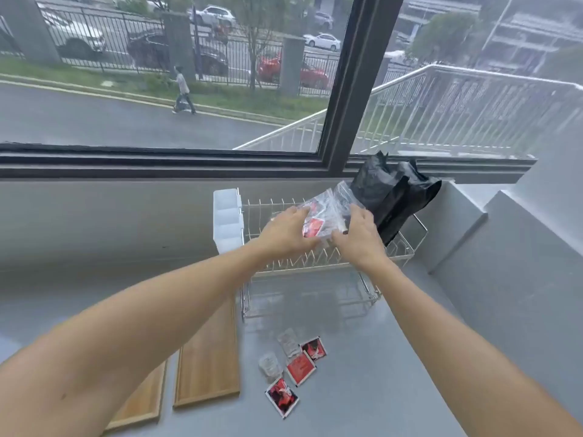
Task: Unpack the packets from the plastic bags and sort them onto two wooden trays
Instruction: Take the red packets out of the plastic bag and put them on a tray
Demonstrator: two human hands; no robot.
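Observation:
Both hands hold a clear plastic bag [328, 205] with red packets inside, above the wire rack. My left hand [288, 234] grips its left side and my right hand [359, 238] grips its right side. Several loose packets lie on the grey counter near me: a red one [300, 369], a red and black one [281, 396], another red and black one [314, 349], and two clear ones [288, 342] [269, 367]. Two wooden trays lie at the left: one [211, 357] in full view, the other [142, 402] partly hidden under my left arm.
A wire dish rack [403, 250] stands on the counter by the window. A black plastic bag [394, 197] rests in its right end. A white plastic box [227, 222] hangs on its left end. A grey wall step rises at the right.

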